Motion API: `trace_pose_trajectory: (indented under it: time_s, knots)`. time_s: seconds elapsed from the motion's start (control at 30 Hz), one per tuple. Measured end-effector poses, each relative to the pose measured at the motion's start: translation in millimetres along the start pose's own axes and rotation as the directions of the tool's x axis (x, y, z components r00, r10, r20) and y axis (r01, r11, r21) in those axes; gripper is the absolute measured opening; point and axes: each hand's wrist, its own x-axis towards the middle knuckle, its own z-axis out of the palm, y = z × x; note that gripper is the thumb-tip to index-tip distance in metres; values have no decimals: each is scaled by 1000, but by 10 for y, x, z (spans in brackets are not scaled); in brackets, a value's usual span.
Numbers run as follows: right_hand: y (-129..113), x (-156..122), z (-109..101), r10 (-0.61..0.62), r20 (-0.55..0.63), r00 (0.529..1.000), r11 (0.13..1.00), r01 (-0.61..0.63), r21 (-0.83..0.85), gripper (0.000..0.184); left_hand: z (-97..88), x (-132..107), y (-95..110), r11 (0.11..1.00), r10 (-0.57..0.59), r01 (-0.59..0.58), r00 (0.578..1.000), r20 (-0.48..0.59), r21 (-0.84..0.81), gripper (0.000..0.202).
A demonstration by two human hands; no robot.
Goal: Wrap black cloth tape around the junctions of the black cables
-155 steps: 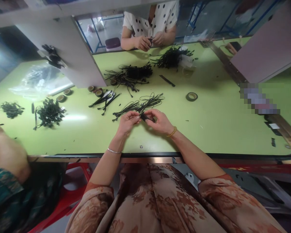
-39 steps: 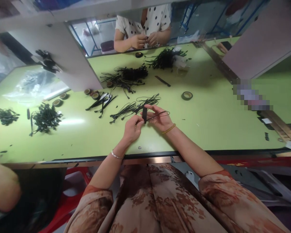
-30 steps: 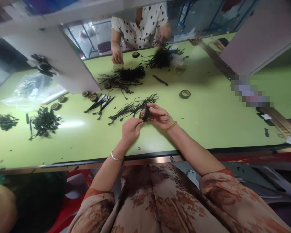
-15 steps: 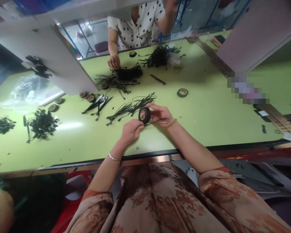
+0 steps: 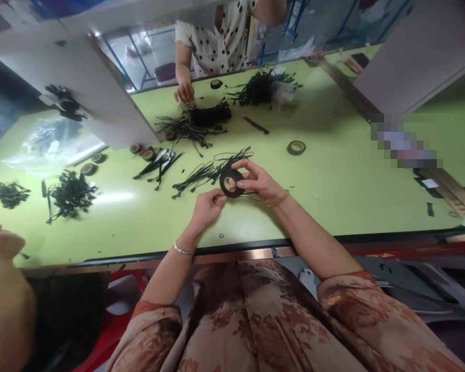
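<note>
A black tape roll (image 5: 231, 183) is held upright just above the green table (image 5: 333, 191), its hole facing me. My right hand (image 5: 260, 181) grips it from the right, fingers curled round the rim. My left hand (image 5: 205, 205) is pinched at the roll's lower left edge, on the tape end or a thin black cable; I cannot tell which. A thin black cable loop (image 5: 251, 196) hangs under my right hand. A loose bunch of black cables (image 5: 211, 170) lies just beyond the hands.
Across the table a person in a dotted top reaches a hand (image 5: 184, 93) to a cable pile (image 5: 201, 121). Another tape roll (image 5: 296, 148) lies to the right. More cable piles (image 5: 70, 192) and small rolls (image 5: 139, 151) sit left. A co-worker's arm (image 5: 3, 289) is at bottom left.
Over the last second my right hand turned the tape roll from edge-on until its hole faces me, and my left hand stayed pinched at its edge. The person opposite lowered a hand to the pile.
</note>
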Motion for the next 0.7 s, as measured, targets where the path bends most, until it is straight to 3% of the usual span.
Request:
trace_pose_trajectory:
  time_s: [0.13, 0.23, 0.37, 0.43, 0.5, 0.57, 0.63, 0.7]
  knots:
    - [-11, -4, -31, 18, 5, 1000, 999, -18, -29, 55, -1, -9, 44, 978, 88, -96, 995, 53, 183, 14]
    - [-42, -22, -48, 16, 50, 999, 998, -12, -69, 54, 34, -28, 83, 902, 121, -139, 990, 71, 408, 14]
    - [-82, -64, -11, -52, 123, 991, 955, 85, -284, 47, 75, -40, 99, 823, 60, -57, 998, 12, 566, 13]
    - [-79, -78, 31, -154, 166, 974, 835, 218, -505, 43, 62, -31, 93, 827, -15, 39, 999, -48, 560, 11]
    - [-53, -81, 74, -279, 221, 934, 612, 351, -709, 35, 20, -8, 81, 875, -86, 114, 993, -80, 470, 11]
    - [-12, -75, 110, -369, 282, 886, 398, 424, -814, 26, -36, 22, 69, 952, -146, 164, 985, -88, 257, 15]
    - [31, -66, 132, -401, 322, 857, 281, 450, -847, 21, -87, 54, 64, 965, -250, 244, 966, -64, -90, 18]
    - [64, -60, 138, -399, 331, 855, 231, 443, -866, 21, -124, 79, 71, 866, -354, 335, 935, 17, -371, 17]
